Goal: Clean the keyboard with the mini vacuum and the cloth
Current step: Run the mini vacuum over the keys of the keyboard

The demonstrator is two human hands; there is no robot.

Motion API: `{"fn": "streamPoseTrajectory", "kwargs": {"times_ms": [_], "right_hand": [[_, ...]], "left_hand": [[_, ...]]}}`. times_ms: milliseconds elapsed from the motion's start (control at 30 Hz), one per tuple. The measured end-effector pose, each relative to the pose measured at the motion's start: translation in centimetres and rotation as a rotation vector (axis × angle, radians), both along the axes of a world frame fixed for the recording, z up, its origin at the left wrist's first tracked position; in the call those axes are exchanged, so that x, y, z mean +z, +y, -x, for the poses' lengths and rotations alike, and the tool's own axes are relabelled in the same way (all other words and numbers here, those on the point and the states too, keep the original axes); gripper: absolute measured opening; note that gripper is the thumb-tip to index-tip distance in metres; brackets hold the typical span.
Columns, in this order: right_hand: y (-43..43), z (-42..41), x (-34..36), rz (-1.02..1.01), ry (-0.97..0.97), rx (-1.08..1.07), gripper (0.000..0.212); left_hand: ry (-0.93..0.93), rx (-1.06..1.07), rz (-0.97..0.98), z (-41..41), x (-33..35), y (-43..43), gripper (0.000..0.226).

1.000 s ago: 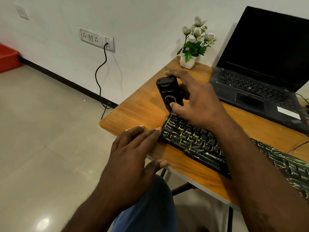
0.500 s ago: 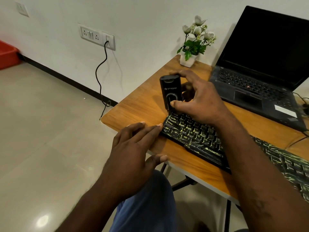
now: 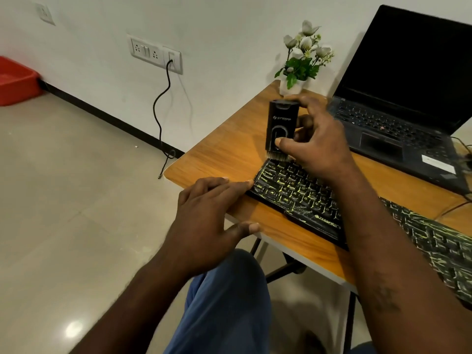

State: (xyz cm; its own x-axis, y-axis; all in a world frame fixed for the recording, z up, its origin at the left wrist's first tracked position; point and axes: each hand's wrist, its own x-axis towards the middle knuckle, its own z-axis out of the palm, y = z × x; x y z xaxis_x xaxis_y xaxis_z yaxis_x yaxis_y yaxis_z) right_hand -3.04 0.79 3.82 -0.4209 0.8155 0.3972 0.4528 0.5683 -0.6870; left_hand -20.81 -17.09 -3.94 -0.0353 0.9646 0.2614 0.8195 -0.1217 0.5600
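A black keyboard [image 3: 306,198] with yellow-green markings lies along the near edge of the wooden table [image 3: 229,154]. My right hand [image 3: 319,144] grips a small black mini vacuum [image 3: 281,123], held upright with its brush tip touching the keyboard's far left corner. My left hand [image 3: 209,218] rests flat on the table edge, fingertips against the keyboard's left end and thumb under the table's rim. No cloth is in sight.
An open black laptop [image 3: 398,118] sits behind the keyboard at the right. A small pot of white flowers [image 3: 301,62] stands at the table's far corner. A wall socket with a black cable [image 3: 163,103] hangs left of the table. A red tub [image 3: 15,80] lies at far left.
The vacuum in my right hand has tilted upright and its brush now shows at the keyboard's far left corner. My left hand has stayed put.
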Motion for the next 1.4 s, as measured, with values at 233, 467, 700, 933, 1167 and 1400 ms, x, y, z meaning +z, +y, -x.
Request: {"fn": "streamPoseTrajectory", "kwargs": {"times_ms": [233, 467, 700, 933, 1167, 1400], "right_hand": [[1.0, -1.0, -0.2, -0.004, 0.029, -0.143, 0.075], [1.7, -1.1, -0.6, -0.137, 0.087, -0.332, 0.077], [1.2, -0.7, -0.5, -0.016, 0.084, -0.106, 0.072], [0.7, -0.7, -0.5, 0.017, 0.033, 0.087, 0.065], [0.5, -0.6, -0.3, -0.012, 0.0, 0.123, 0.056], [0.1, -0.5, -0.1, 0.019, -0.042, 0.205, 0.056]], "left_hand": [[-0.453, 0.078, 0.072, 1.7, 3.9, 7.3, 0.022], [-0.261, -0.057, 0.134, 1.1, 4.4, 16.5, 0.01], [-0.29, -0.177, 0.172, 1.4, 4.3, 17.8, 0.011], [-0.347, -0.156, 0.168, 1.8, 3.9, 18.1, 0.021], [-0.371, -0.162, 0.16, 1.9, 3.9, 18.3, 0.026], [-0.31, -0.108, 0.122, 2.0, 3.6, 18.8, 0.014]]}}
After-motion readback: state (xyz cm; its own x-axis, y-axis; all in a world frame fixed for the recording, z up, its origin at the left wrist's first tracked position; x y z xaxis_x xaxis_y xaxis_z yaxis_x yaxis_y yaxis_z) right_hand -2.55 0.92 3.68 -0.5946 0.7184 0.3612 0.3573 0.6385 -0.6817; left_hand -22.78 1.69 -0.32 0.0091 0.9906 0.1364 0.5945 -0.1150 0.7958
